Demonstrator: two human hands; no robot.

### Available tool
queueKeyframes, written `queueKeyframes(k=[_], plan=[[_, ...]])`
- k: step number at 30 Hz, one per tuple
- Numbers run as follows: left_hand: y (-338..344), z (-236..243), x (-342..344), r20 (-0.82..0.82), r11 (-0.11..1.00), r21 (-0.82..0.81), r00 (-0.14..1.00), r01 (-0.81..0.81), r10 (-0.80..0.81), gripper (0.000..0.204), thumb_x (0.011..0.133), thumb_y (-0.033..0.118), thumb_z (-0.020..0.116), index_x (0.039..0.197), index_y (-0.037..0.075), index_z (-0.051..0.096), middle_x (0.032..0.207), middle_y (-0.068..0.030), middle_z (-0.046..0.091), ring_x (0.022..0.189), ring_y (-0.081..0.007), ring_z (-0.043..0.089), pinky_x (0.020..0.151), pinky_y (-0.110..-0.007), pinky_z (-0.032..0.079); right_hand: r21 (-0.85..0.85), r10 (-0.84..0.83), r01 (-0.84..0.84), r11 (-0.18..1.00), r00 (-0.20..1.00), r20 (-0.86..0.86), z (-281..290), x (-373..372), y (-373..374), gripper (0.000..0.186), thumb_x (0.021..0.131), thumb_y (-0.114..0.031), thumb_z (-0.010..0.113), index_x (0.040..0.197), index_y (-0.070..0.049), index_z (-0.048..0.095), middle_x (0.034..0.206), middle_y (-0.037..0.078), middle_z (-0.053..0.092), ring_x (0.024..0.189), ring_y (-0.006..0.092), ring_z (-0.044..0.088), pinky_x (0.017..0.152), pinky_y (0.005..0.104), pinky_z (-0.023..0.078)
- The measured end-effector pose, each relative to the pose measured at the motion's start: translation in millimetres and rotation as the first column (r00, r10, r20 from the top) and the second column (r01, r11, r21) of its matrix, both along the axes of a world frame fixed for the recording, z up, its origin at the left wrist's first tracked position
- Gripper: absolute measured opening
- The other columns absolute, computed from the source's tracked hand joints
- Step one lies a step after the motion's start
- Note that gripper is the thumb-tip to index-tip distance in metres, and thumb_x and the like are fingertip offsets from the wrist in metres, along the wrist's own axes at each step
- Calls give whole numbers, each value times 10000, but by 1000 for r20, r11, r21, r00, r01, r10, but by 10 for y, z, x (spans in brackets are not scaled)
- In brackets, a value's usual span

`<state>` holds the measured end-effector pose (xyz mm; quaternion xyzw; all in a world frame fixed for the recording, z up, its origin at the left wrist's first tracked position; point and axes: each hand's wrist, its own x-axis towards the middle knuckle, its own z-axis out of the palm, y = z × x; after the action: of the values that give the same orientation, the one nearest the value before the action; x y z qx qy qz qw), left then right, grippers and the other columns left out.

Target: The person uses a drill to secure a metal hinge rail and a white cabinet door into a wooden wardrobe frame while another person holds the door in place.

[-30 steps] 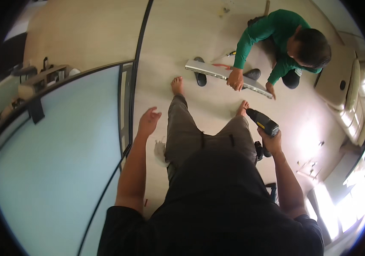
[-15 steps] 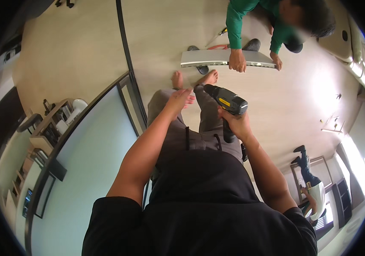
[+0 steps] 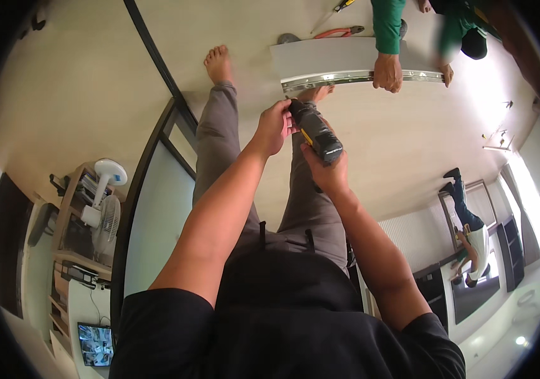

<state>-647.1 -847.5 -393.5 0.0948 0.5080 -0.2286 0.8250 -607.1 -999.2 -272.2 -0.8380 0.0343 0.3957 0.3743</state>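
You clench the cordless drill (image 3: 316, 134) in your right hand (image 3: 327, 172), left hand (image 3: 274, 126) gripping its chuck, readying to aim at the metal rail (image 3: 339, 78).

Home living room: standing fan (image 3: 107, 208), shelf unit (image 3: 71, 249), pale floor (image 3: 80, 82)

The pale floor (image 3: 80, 82) carries a grey panel (image 3: 333, 58) with a metal rail, just beyond the grip. Red-handled pliers (image 3: 339, 31) lie beyond the panel.
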Motion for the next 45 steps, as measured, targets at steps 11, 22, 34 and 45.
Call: queueKeyframes(k=[11,22,34,45], plan=[[313,-81,89,61,991,62,991,116,-119,381,1094,449,594,1268,123,688,1147,-20,704,1054,-175,628,962,-388,503,-55,-16,17,998,1000,7,-15,224,445,339,956,-87,802,1272,12,731,1032,60,769,910,121,689,843,315,576],[417,1823,606,-93,808,42,807,588,-583,311,1095,451,589,1165,158,668,991,-5,709,908,-163,696,808,-407,592,-41,-20,22,999,999,48,1736,249,214,856,839,-115,830,1619,-119,479,1348,250,717,1174,470,698,960,497,588],[52,2200,2138,-149,167,170,193,971,-970,386,1074,516,598,1152,149,688,1102,-38,731,1043,-199,692,978,-467,520,134,-706,711,690,703,-92,2074,614,279,1000,818,-47,781,1697,-186,327,1371,262,695,1261,502,651,1032,515,544],[-24,1667,2197,-220,-449,124,-417,885,-882,329,1097,325,530,1152,26,656,991,-126,700,908,-265,707,886,-438,587,90,-961,959,-267,-259,-95,1664,460,1880,990,901,-57,794,1733,-192,274,1516,209,621,1361,376,640,1123,416,504]])
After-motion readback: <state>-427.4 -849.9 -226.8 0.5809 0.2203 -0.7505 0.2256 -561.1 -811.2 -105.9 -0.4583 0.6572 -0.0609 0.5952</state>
